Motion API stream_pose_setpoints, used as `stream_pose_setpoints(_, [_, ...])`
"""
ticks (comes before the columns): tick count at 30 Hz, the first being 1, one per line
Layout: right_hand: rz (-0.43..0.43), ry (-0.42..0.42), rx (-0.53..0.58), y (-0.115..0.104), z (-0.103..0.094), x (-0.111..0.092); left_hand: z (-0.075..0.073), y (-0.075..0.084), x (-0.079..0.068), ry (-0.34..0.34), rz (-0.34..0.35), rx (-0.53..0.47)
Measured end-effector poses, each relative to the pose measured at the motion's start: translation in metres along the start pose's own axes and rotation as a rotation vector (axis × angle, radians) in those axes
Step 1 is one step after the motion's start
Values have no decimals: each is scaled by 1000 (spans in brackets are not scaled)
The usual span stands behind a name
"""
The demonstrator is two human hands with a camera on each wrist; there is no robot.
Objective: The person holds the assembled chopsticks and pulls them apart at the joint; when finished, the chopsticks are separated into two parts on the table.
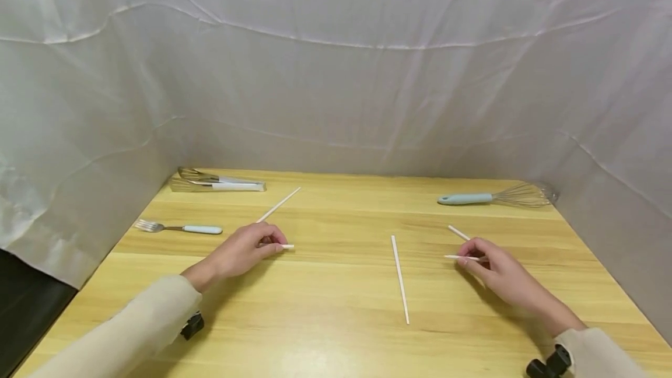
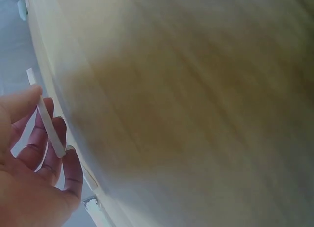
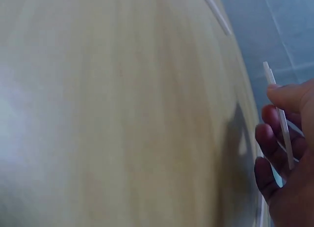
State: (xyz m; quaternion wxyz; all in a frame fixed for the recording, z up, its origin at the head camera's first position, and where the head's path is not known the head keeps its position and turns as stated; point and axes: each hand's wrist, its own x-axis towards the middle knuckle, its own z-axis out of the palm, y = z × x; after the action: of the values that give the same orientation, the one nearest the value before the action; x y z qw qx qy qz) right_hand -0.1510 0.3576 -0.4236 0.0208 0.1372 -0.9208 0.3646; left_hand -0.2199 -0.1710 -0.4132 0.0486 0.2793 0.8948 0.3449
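Observation:
My left hand (image 1: 241, 254), at the left of the table, pinches a short thin white stick (image 2: 50, 126) between thumb and fingers. One end of it pokes out to the right in the head view. Beyond that hand lies a longer white stick (image 1: 279, 205), slanting away. On the right, my right hand (image 1: 500, 274) pinches another short white stick (image 3: 285, 133), whose tip looks stepped in the right wrist view. Behind its fingers a white stick (image 1: 459, 233) lies partly hidden. A long white stick (image 1: 401, 280) rests between the hands, closer to the right one.
Metal tongs (image 1: 238, 186) with white handles lie at the back left of the wooden table (image 1: 336, 296), with a blue-handled fork (image 1: 202, 229) in front of them. A whisk (image 1: 467, 198) lies at the back right. Grey cloth (image 1: 336, 92) hangs around the back and sides.

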Motion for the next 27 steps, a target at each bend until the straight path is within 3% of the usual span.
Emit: stream_pose_setpoints(27, [38,24,-124,6,8,4,-2,-6,1,-48,-30,71])
